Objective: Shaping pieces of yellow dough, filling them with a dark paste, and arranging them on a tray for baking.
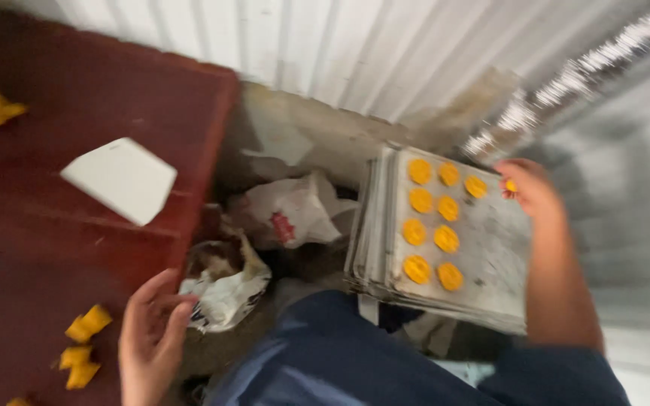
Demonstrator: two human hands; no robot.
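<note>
My right hand (530, 188) reaches over a stack of grey flat trays (483, 256) and pinches a small yellow disc (511, 185) at the top tray's far edge. Several yellow round discs (434, 222) lie in two rows on that top tray. My left hand (152, 331) rests with fingers apart on the edge of a dark red table (54, 225), holding nothing. Small yellow pieces (84, 346) lie on the table just left of it. The picture is blurred by motion.
A white square box (120, 179) lies on the red table. Crumpled white plastic bags (287, 210) and litter fill the gap between table and trays. A corrugated white wall (355, 45) stands behind. My blue-trousered leg (325, 353) is below.
</note>
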